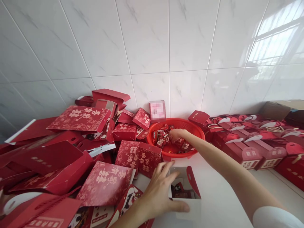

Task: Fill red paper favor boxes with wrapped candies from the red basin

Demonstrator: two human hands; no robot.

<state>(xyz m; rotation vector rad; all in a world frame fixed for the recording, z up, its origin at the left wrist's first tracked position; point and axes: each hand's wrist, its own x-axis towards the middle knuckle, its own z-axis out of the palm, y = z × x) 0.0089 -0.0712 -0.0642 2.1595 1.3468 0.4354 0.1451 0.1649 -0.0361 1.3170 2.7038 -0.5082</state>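
My left hand (pixel 163 183) is curled round the left side of a small open gift box (pixel 194 182), thumb in front and fingers over the far rim. The box is white inside with a raised red flap, and a few dark red wrapped pieces (pixel 181 191) lie at its bottom. Beyond it stands a red plastic basket (pixel 175 155) with wrapped candies (pixel 161 141) in it. My right hand (pixel 178 135) reaches down into the basket, its fingers bent together among the candies. Its fingertips are partly hidden, so what they hold does not show.
Flat and half-folded red boxes (pixel 105 182) are heaped on the left. Rows of folded gift boxes with handles (pixel 251 153) stand on the right, a brown carton (pixel 274 110) behind them. A pink-fronted packet (pixel 157 110) leans against the tiled wall (pixel 152 53).
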